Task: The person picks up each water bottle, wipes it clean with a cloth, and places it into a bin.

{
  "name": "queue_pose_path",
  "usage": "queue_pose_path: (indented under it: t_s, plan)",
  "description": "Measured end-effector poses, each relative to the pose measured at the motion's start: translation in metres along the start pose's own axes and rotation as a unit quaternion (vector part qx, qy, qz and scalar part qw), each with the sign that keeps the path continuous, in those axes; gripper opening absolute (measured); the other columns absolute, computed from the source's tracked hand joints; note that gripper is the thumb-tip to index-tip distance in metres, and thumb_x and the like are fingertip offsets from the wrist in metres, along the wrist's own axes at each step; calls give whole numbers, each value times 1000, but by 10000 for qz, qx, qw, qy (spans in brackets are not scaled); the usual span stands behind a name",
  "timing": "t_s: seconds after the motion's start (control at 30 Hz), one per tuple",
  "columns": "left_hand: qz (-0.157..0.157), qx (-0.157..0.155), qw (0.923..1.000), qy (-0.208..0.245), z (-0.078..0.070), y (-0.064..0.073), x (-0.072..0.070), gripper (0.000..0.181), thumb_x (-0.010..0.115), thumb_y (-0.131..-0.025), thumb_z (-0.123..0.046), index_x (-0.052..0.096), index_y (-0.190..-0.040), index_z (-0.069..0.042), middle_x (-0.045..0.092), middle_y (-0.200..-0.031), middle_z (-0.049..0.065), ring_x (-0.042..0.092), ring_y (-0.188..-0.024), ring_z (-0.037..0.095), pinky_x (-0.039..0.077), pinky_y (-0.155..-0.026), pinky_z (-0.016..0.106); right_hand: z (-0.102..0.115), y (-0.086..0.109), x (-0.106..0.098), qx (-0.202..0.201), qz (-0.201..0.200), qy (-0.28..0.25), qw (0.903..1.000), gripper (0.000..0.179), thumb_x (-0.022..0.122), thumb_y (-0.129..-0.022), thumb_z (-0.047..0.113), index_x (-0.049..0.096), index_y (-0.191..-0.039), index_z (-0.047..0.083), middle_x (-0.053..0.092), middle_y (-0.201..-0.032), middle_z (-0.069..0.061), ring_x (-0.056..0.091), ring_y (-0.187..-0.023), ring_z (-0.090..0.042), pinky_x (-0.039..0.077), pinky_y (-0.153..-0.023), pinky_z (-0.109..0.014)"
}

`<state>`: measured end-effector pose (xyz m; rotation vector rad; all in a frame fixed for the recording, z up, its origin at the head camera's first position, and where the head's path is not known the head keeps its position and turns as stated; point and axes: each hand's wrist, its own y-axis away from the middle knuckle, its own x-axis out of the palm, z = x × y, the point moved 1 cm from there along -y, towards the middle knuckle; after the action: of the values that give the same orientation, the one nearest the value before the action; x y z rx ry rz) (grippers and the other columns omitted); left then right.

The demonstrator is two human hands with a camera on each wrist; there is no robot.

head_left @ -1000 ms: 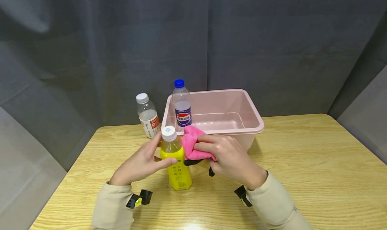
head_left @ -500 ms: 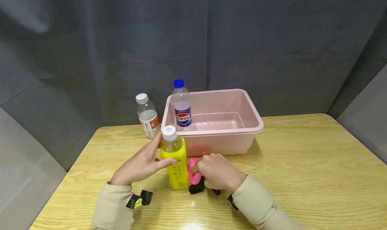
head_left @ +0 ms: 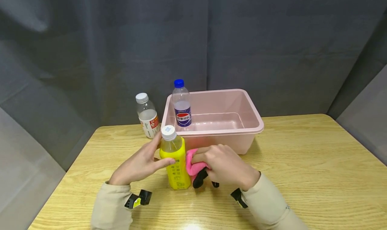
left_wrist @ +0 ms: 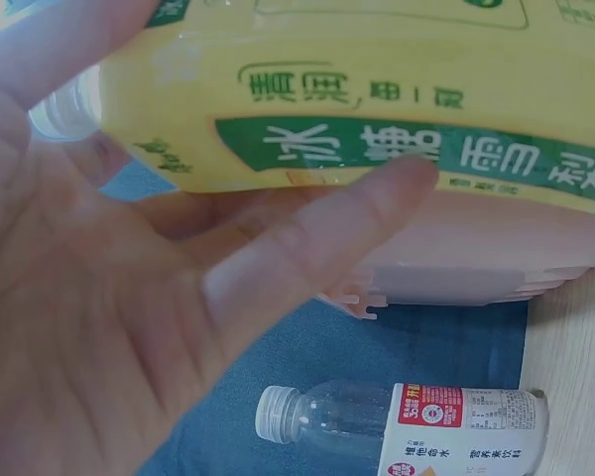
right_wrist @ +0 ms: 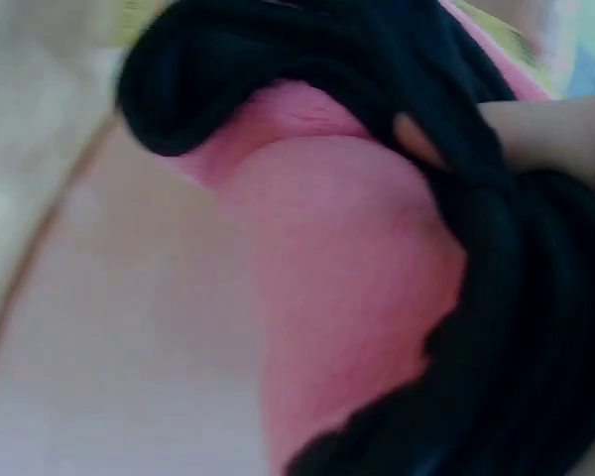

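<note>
A yellow-labelled bottle (head_left: pixel 176 169) with a white cap stands upright on the table. My left hand (head_left: pixel 140 167) holds it from the left, thumb across its front and the other fingers reaching behind its shoulder. In the left wrist view the thumb (left_wrist: pixel 317 233) lies along the bottle's label (left_wrist: pixel 307 139). A bunched pink cloth (head_left: pixel 193 164) with black edging is gripped in my right hand (head_left: pixel 223 164), pressed against the bottle's right side. Up close, the right wrist view shows the cloth's pink folds (right_wrist: pixel 337 268), with fingers tucked into the black edging.
Behind the yellow-labelled bottle is a pink plastic bin (head_left: pixel 223 141). Inside its left end stands a blue-capped bottle (head_left: pixel 182 104). Left of the bin, a white-capped bottle (head_left: pixel 148 119) with a white and red label stands on the table (head_left: pixel 302 169). A dark curtain (head_left: pixel 242 48) hangs behind.
My right hand moved the cloth from the bottle's upper right side down toward its base, then partway back up. The left hand and bottle have barely shifted.
</note>
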<state>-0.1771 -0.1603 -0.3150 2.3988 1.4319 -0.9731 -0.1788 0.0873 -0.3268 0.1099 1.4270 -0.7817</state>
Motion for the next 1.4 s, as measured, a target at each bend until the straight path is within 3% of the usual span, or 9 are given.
queue_pose_path:
  t_s: [0.1, 0.2, 0.33, 0.73, 0.8, 0.97, 1.1, 1.2, 1.4]
  plan:
    - [29, -10, 10000, 58, 0, -1, -1, 95, 71, -97, -16, 5, -164, -16, 22, -165, 18, 39, -140, 45, 47, -100, 61, 4, 2, -16, -203, -919, 26, 9956, 50, 62, -66, -20, 78, -99, 14, 74, -101, 3, 69, -83, -15, 57, -68, -30]
    - [57, -13, 9999, 93, -1, -1, -1, 94, 71, -97, -16, 5, -164, -16, 23, -164, 18, 40, -140, 45, 48, -101, 60, 7, 3, -25, -333, -1766, -157, 9836, 53, 59, -66, -22, 79, -104, 8, 74, -109, -3, 72, -100, -23, 60, -85, -40]
    - [78, -32, 9998, 162, 0, -2, 0, 93, 70, -97, -15, 6, -164, -16, 21, -165, 17, 41, -140, 44, 49, -100, 59, 8, 2, -26, -344, -2090, -272, 9769, 50, 61, -69, -23, 78, -108, 4, 74, -113, -7, 70, -107, -28, 58, -90, -43]
    - [63, -140, 9996, 248, 1, -1, -1, 91, 71, -97, -14, 9, -164, -16, 25, -164, 18, 39, -140, 45, 49, -98, 61, 7, 3, -25, -99, -1432, -33, 9896, 64, 56, -63, -21, 78, -115, 9, 72, -121, -3, 69, -110, -25, 59, -85, -40]
    - [58, -128, 9996, 237, 1, -1, -1, 93, 71, -97, -15, 8, -164, -17, 26, -163, 18, 40, -140, 45, 49, -98, 61, 6, 2, -23, -91, -1204, 13, 9927, 60, 57, -65, -21, 78, -112, 10, 73, -118, -3, 70, -107, -24, 59, -84, -39]
    - [48, -95, 9998, 191, 2, -1, -1, 96, 71, -97, -16, 4, -165, -20, 23, -164, 18, 38, -141, 46, 48, -99, 61, -1, -1, -6, -47, -323, -71, 9994, 50, 59, -66, -19, 79, -99, 12, 74, -101, 3, 70, -83, -16, 56, -67, -28]
    - [33, -93, 9999, 132, 1, 0, -2, 96, 71, -97, -16, 4, -165, -20, 23, -164, 18, 38, -140, 46, 48, -100, 61, -7, -3, 18, 204, 619, -204, 9977, 43, 61, -68, -18, 78, -91, 13, 72, -89, 8, 64, -74, -10, 53, -62, -25]
    - [33, -73, 9999, 134, 1, 0, -1, 96, 71, -97, -16, 4, -165, -19, 24, -164, 19, 40, -139, 46, 49, -99, 60, -11, -3, 30, 394, 1103, -244, 9928, 42, 61, -68, -18, 79, -89, 13, 71, -85, 10, 60, -71, -7, 51, -61, -25]
    - [33, -92, 9999, 137, 2, 0, -1, 96, 72, -97, -16, 4, -165, -20, 27, -163, 19, 43, -137, 45, 49, -100, 59, -12, -1, 33, 479, 1218, -209, 9912, 43, 62, -69, -19, 80, -91, 13, 73, -89, 9, 63, -74, -9, 53, -63, -27]
